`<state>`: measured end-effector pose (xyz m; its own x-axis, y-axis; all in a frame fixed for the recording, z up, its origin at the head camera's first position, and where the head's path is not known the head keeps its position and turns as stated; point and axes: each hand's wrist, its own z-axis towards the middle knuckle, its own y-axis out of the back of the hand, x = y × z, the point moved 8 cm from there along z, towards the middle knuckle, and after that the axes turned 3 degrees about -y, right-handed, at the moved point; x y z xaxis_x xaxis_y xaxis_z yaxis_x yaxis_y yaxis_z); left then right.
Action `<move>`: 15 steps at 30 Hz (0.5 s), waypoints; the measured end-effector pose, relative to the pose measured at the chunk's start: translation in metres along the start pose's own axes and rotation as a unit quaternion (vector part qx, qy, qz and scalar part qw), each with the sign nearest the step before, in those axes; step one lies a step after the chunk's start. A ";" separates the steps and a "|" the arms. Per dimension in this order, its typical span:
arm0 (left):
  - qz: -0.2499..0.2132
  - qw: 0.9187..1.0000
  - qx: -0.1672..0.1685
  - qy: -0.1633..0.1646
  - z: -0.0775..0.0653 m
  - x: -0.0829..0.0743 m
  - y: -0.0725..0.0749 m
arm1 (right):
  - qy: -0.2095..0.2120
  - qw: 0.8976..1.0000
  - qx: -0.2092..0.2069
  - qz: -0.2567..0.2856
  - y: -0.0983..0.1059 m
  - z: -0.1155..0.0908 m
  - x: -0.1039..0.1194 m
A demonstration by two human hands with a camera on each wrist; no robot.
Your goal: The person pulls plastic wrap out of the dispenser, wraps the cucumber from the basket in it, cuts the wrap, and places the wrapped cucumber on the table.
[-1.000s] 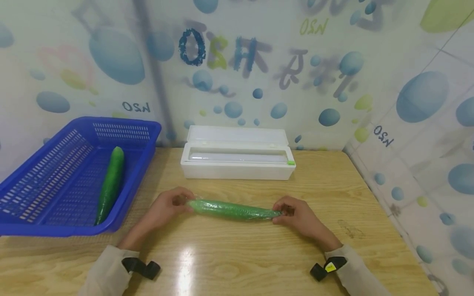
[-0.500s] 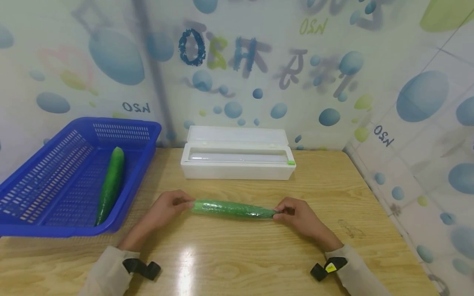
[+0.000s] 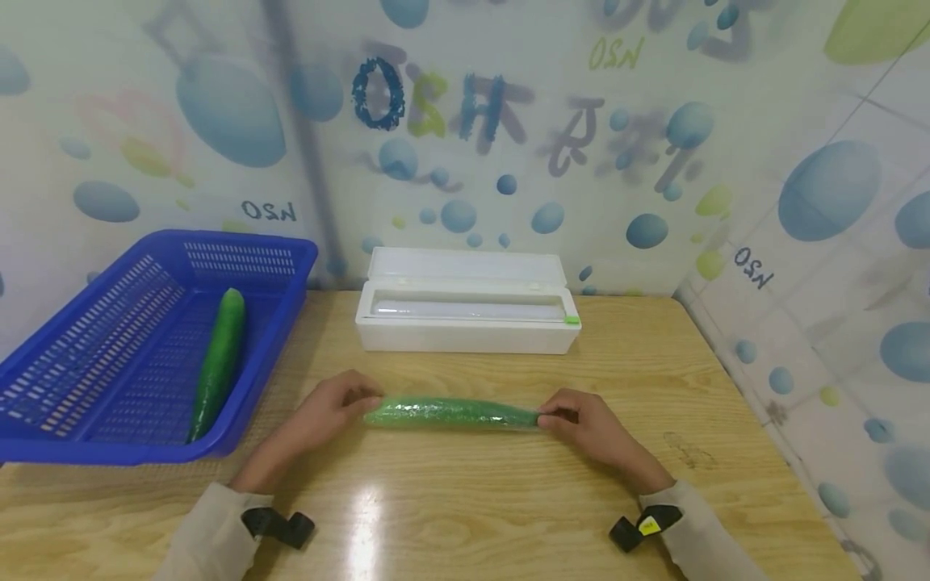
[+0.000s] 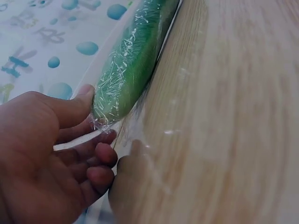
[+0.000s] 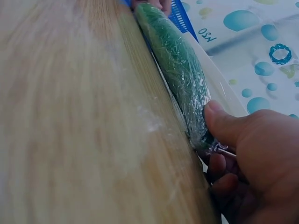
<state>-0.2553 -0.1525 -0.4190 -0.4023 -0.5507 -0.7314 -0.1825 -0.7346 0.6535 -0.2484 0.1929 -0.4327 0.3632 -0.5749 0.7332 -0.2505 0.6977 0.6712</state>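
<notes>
wood table [image 3: 479,500] | film-wrapped cucumber [image 3: 450,413] | left grip [image 3: 327,411], right grip [image 3: 588,424] at ends

The wrapped cucumber [image 3: 450,414] is green, the basket [image 3: 131,453] blue, the box [image 3: 468,336] white, the table [image 3: 472,508] wood-grained tan.

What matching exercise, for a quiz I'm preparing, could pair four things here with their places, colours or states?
Things:
1. box
2. wrapped cucumber
3. basket
4. other cucumber

Matches:
A. blue
B. lying in the basket
C. white, standing open
D. held by left hand and right hand

Pairs: 1-C; 2-D; 3-A; 4-B
</notes>
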 end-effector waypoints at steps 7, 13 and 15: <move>-0.021 0.999 -0.007 -0.031 0.000 -0.002 0.000 | 0.004 1.000 -0.015 -0.007 -0.001 0.001 -0.001; -0.037 0.998 0.049 -0.001 0.000 0.003 -0.010 | 0.034 0.999 -0.039 -0.001 0.001 0.001 0.001; -0.032 0.998 0.048 -0.001 0.000 0.004 -0.011 | 0.040 0.998 -0.043 -0.004 0.001 0.001 0.001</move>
<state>-0.2546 -0.1466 -0.4290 -0.3887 -0.5029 -0.7720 -0.2925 -0.7272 0.6210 -0.2489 0.1924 -0.4309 0.4356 -0.5472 0.7147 -0.1712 0.7292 0.6626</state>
